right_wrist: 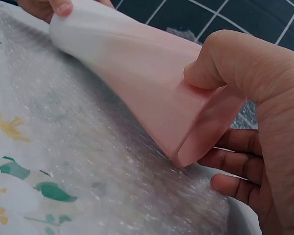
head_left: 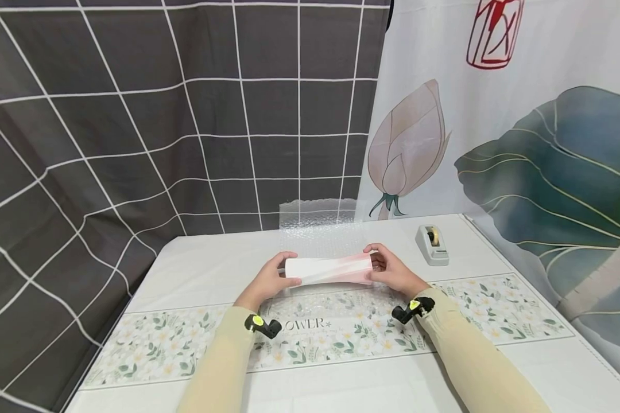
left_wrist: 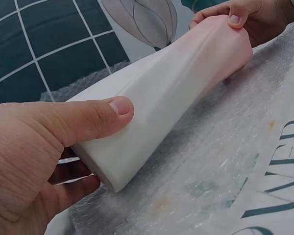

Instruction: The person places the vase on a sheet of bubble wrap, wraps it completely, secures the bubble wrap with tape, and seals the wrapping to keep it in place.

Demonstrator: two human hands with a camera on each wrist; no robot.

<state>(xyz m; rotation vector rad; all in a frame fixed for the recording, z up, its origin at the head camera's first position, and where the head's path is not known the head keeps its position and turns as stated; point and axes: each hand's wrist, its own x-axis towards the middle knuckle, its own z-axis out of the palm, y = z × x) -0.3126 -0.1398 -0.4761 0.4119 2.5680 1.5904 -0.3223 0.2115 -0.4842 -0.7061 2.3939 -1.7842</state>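
Observation:
A white vase [head_left: 328, 269] shading to pink lies sideways between both hands, over a sheet of bubble wrap [head_left: 322, 238]. My left hand [head_left: 268, 281] grips its white base end, thumb on the near side and fingers beneath, as the left wrist view shows. At the pink, open-mouthed end, my right hand [head_left: 395, 271] holds the rim, with the thumb on the outer wall. In the right wrist view the hollow mouth of the vase [right_wrist: 152, 83] faces the right palm. Bubble wrap [left_wrist: 196, 181] spreads under the vase in both wrist views.
A tape dispenser [head_left: 432, 245] with a roll of tape stands at the back right of the white table [head_left: 212, 261]. A floral runner [head_left: 160, 347] crosses the table. Behind hang a dark grid curtain [head_left: 212, 115] and a white flower-printed curtain [head_left: 408, 34].

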